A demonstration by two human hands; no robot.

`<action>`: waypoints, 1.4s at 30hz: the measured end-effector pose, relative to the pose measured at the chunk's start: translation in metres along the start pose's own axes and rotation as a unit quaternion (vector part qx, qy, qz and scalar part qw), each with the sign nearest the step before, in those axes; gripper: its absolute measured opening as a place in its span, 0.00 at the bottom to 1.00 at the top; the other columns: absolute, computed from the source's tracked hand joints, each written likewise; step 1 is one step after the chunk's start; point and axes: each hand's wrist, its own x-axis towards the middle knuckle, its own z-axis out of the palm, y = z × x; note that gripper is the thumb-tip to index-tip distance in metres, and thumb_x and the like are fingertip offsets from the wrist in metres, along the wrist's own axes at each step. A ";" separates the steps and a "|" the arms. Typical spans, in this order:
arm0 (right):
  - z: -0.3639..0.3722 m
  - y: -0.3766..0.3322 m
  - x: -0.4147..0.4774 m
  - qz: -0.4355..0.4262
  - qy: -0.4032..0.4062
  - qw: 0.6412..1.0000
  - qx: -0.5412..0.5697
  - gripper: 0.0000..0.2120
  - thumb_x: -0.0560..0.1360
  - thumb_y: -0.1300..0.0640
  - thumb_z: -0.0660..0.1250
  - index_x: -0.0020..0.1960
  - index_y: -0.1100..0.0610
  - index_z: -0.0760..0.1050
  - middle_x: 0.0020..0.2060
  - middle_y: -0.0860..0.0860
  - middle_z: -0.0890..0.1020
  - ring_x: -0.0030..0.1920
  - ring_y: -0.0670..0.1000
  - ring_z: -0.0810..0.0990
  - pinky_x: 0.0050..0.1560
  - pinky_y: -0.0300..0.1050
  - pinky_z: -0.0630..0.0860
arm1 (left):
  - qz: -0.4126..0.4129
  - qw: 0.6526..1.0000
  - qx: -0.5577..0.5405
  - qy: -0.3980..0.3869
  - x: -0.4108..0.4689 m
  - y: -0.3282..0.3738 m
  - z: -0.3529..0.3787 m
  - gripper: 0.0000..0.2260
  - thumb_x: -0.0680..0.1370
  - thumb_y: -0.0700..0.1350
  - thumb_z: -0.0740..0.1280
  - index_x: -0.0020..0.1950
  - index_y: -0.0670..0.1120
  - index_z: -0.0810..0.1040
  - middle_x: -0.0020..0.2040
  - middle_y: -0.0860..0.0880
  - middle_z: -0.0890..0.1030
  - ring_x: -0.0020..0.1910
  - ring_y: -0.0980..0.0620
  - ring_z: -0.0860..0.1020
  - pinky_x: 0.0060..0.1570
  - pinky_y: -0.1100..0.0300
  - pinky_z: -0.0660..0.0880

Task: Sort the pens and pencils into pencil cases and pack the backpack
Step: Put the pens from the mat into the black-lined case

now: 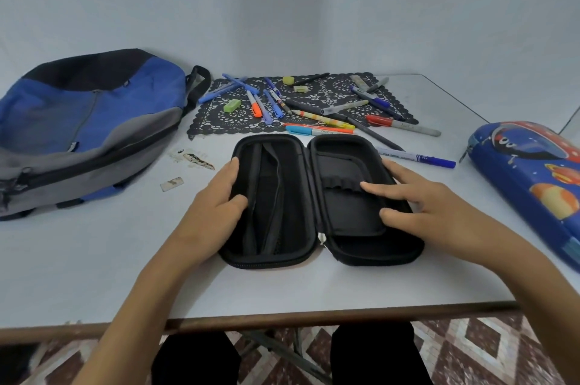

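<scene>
A black hard pencil case [314, 237] lies spread open and flat on the table in front of me, with nothing in either half. My left hand [216, 205] grips its left edge, thumb inside the half. My right hand [420, 199] rests with straight fingers on the right half. Behind the case, several pens, markers and pencils [317, 108] lie scattered on and around a black lace mat [219, 121]. A blue, grey and black backpack [78, 130] lies on its side at the left. A blue space-print pencil case [533, 183] lies zipped up at the right.
Green erasers [232, 105] and a yellow one [288, 80] lie on the mat. A blue-capped marker [417, 158] lies just off the black case's far right corner. Scuffed patches [194, 160] mark the white table. The table's front edge [314, 317] runs near my legs.
</scene>
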 end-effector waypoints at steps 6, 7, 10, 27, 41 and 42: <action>-0.013 -0.002 0.001 0.000 -0.051 0.998 -0.025 0.22 0.76 0.52 0.68 0.66 0.35 0.70 0.76 0.39 0.54 0.74 0.39 0.53 0.68 0.36 0.54 | 0.005 1.000 0.010 0.023 0.018 -0.015 -0.029 0.23 0.82 0.50 0.59 0.77 0.57 0.59 0.73 0.60 0.64 0.72 0.60 0.63 0.73 0.59 0.56; -0.019 -0.005 0.003 0.006 -0.064 0.997 -0.034 0.21 0.75 0.50 0.68 0.65 0.34 0.71 0.74 0.37 0.56 0.73 0.38 0.54 0.69 0.36 0.53 | 0.006 0.999 0.043 0.033 0.026 -0.020 -0.035 0.23 0.82 0.51 0.58 0.77 0.55 0.60 0.74 0.57 0.64 0.72 0.58 0.63 0.73 0.59 0.56; -0.039 -0.019 0.013 0.008 -0.072 0.996 -0.052 0.15 0.74 0.47 0.68 0.57 0.32 0.76 0.62 0.31 0.70 0.64 0.31 0.67 0.67 0.37 0.61 | 0.024 0.989 0.146 0.026 0.050 -0.030 -0.051 0.22 0.82 0.52 0.58 0.76 0.49 0.63 0.73 0.49 0.69 0.71 0.51 0.65 0.69 0.59 0.58; -0.034 -0.048 0.177 -0.027 0.067 0.995 -0.071 0.09 0.72 0.68 0.67 0.50 0.60 0.83 0.38 0.54 0.84 0.38 0.50 0.81 0.33 0.39 0.79 | 0.056 0.929 0.364 -0.017 0.073 -0.059 -0.049 0.37 0.74 0.62 0.41 0.79 0.46 0.53 0.79 0.48 0.51 0.78 0.53 0.49 0.75 0.57 0.44; -0.015 -0.057 0.227 -0.008 -0.059 0.961 -0.271 0.08 0.69 0.56 0.76 0.46 0.58 0.83 0.36 0.50 0.82 0.39 0.51 0.80 0.37 0.42 0.76 | 0.061 0.938 0.342 0.003 0.075 -0.063 -0.049 0.30 0.80 0.61 0.47 0.79 0.48 0.56 0.79 0.50 0.53 0.78 0.56 0.49 0.76 0.59 0.44; -0.015 -0.057 0.226 -0.034 -0.049 0.953 -0.298 0.07 0.68 0.57 0.75 0.45 0.57 0.83 0.36 0.50 0.82 0.40 0.51 0.80 0.39 0.42 0.75 | 0.062 0.938 0.342 0.003 0.075 -0.063 -0.049 0.28 0.82 0.59 0.49 0.79 0.47 0.56 0.79 0.50 0.53 0.78 0.56 0.49 0.76 0.59 0.44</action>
